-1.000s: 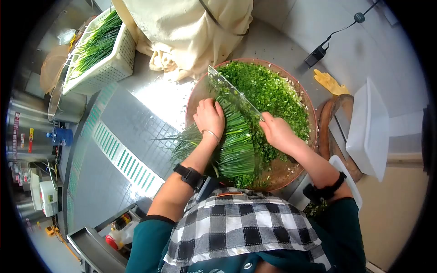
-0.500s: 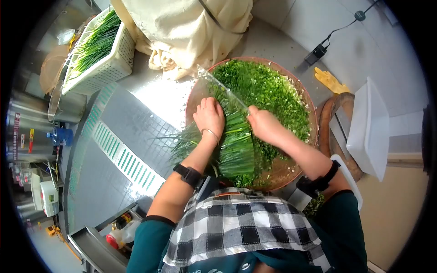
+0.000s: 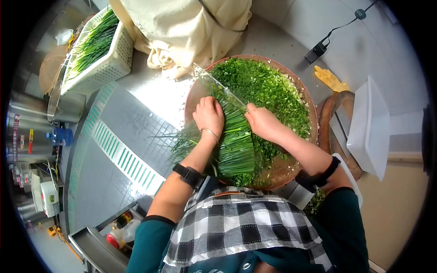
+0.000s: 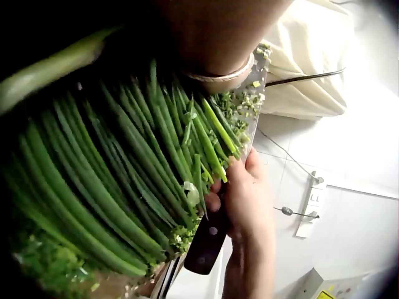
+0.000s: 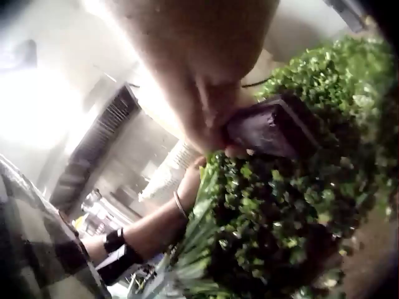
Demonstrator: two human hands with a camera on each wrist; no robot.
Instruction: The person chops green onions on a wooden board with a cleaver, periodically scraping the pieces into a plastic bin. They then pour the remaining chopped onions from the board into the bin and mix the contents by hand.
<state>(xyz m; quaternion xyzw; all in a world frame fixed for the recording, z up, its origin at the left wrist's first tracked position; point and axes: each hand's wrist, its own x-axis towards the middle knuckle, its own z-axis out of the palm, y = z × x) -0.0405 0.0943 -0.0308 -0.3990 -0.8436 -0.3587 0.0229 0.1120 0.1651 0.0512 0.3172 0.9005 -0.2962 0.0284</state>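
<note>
On the round chopping board (image 3: 192,98), my left hand (image 3: 209,116) holds down a thick bundle of green onions (image 3: 234,154), its fingers bent over the stalks near their far end. My right hand (image 3: 264,123) grips a cleaver (image 3: 223,90), whose blade is flecked with green bits and slants past the left fingertips beside the bundle's cut edge. In the left wrist view, the cleaver's dark riveted handle (image 4: 206,246) sticks out below the right hand. Chopped green onion (image 3: 268,86) covers the board's right half.
A white basket (image 3: 120,57) of whole green onions stands at the far left, beside a cream cloth (image 3: 191,27). To the right are a yellow glove (image 3: 330,79), a white plastic tub (image 3: 368,132) and a black device on a cable (image 3: 315,53). A drain grate (image 3: 132,159) lies left.
The right hand has moved left with the cleaver, bringing the blade from over the chopped pile closer to the left hand. My left hand stays in place on the green onions.
</note>
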